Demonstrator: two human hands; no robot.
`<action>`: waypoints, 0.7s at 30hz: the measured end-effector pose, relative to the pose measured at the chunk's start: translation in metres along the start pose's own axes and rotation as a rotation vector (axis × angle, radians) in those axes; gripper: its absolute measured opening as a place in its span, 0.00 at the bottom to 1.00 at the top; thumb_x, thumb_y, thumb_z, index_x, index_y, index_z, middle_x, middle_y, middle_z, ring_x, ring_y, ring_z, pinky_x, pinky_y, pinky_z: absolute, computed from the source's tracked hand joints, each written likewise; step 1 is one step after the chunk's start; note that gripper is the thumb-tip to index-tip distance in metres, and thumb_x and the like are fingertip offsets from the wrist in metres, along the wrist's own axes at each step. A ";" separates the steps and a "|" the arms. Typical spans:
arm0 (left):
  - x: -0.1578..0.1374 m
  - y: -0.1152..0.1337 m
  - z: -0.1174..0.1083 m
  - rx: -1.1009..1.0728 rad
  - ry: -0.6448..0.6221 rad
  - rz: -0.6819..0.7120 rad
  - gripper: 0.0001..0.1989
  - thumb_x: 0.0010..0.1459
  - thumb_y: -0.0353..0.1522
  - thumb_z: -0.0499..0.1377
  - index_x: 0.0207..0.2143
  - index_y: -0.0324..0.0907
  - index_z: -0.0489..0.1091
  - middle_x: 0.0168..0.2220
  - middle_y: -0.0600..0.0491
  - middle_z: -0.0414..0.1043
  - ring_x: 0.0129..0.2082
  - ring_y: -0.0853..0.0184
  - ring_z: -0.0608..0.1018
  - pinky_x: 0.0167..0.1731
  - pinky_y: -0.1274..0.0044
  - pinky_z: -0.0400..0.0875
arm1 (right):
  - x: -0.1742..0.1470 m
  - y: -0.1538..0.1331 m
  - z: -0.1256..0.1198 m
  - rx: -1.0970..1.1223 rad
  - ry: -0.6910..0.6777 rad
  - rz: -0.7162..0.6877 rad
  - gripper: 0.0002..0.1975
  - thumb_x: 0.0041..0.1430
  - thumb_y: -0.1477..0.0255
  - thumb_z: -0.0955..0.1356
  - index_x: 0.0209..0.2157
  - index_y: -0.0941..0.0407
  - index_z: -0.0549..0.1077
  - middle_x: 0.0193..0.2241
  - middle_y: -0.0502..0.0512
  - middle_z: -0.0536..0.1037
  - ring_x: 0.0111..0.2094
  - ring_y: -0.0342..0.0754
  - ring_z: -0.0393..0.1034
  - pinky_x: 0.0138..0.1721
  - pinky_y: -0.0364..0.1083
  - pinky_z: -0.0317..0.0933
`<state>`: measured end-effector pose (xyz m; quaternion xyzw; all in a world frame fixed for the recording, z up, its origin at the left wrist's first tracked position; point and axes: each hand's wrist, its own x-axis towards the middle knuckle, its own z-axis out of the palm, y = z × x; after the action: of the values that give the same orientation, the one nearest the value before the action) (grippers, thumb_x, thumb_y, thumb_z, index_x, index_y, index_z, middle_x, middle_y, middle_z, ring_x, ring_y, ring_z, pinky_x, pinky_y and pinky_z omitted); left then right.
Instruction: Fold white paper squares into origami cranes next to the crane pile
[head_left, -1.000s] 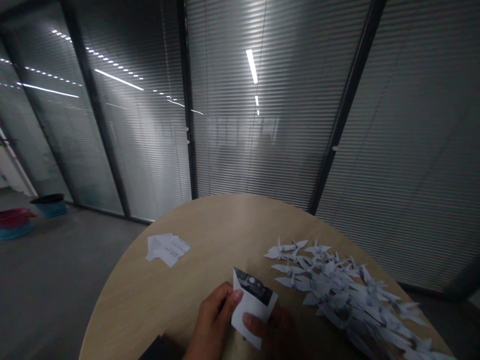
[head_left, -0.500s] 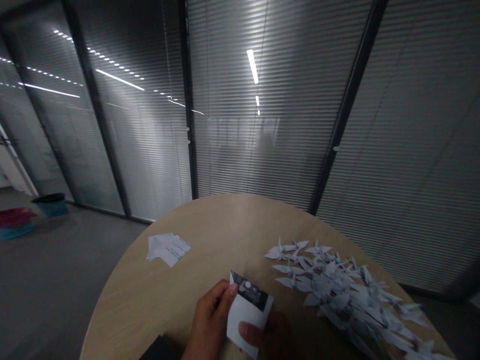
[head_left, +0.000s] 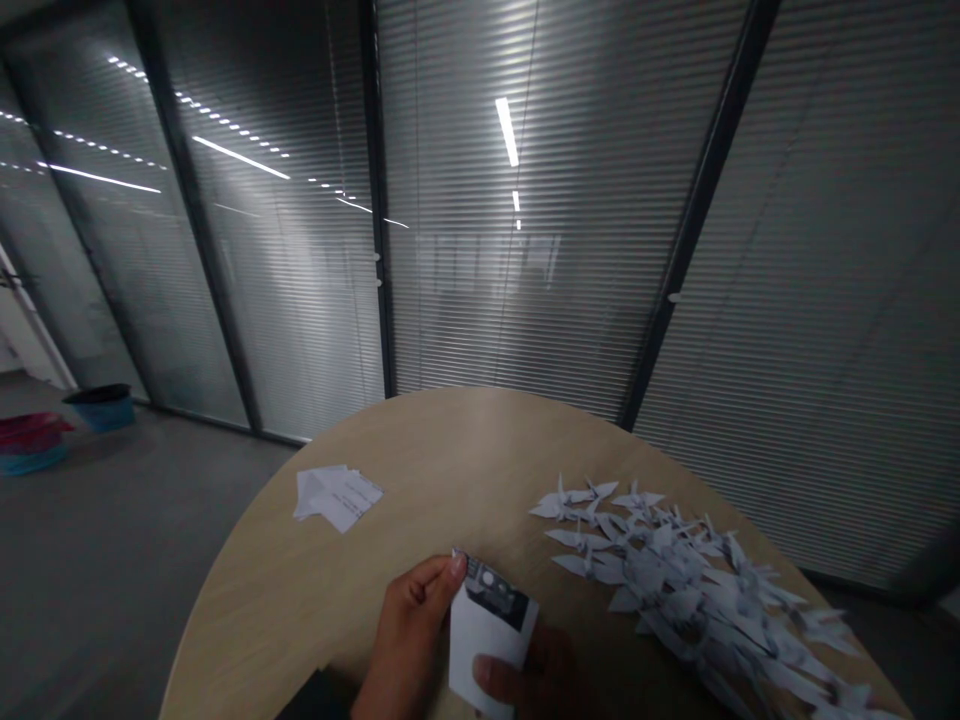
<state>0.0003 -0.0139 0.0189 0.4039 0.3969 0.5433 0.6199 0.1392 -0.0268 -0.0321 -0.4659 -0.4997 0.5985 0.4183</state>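
Between my two hands is a piece of paper [head_left: 486, 632], white with a dark printed band along its upper edge. My left hand [head_left: 412, 615] pinches its upper left corner between thumb and fingers. Lower down on the right, my right hand [head_left: 536, 675] grips the sheet, thumb flat on the front and fingers behind, mostly in shadow. To the right lies a large heap of folded paper cranes [head_left: 675, 580]. Several loose paper sheets [head_left: 337, 495] lie overlapping on the left of the table.
The round wooden table [head_left: 480, 430] stands close to a glass partition with blinds [head_left: 517, 330]. On the floor at far left are a blue bin with a dark liner [head_left: 103, 408] and another with a red liner [head_left: 31, 445]. A dark object [head_left: 319, 695] shows at the bottom edge.
My left thumb and fingers have shifted up and slightly left to the paper's upper corner. The paper has moved slightly left with both hands still on it.
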 end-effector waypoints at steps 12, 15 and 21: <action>0.002 0.005 -0.003 -0.050 0.026 0.036 0.16 0.46 0.42 0.64 0.25 0.36 0.75 0.25 0.49 0.77 0.25 0.65 0.76 0.26 0.78 0.67 | -0.002 0.000 0.001 0.007 -0.102 0.009 0.28 0.33 0.53 0.73 0.31 0.61 0.76 0.24 0.53 0.75 0.27 0.50 0.69 0.30 0.45 0.63; 0.000 0.006 -0.005 -0.029 0.026 0.057 0.15 0.49 0.42 0.63 0.25 0.37 0.75 0.23 0.50 0.77 0.23 0.66 0.75 0.24 0.78 0.66 | -0.004 -0.003 0.003 0.012 -0.112 -0.006 0.25 0.34 0.55 0.73 0.31 0.61 0.76 0.22 0.52 0.75 0.26 0.48 0.68 0.29 0.44 0.62; 0.005 0.005 -0.005 -0.011 0.027 0.046 0.19 0.46 0.44 0.63 0.31 0.37 0.77 0.23 0.52 0.75 0.24 0.67 0.73 0.25 0.78 0.65 | -0.004 -0.011 0.001 -0.076 -0.003 0.028 0.23 0.34 0.54 0.72 0.24 0.61 0.76 0.19 0.53 0.75 0.24 0.49 0.69 0.27 0.43 0.63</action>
<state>-0.0057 -0.0078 0.0209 0.4020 0.3928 0.5651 0.6040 0.1398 -0.0287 -0.0208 -0.4875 -0.5161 0.5858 0.3911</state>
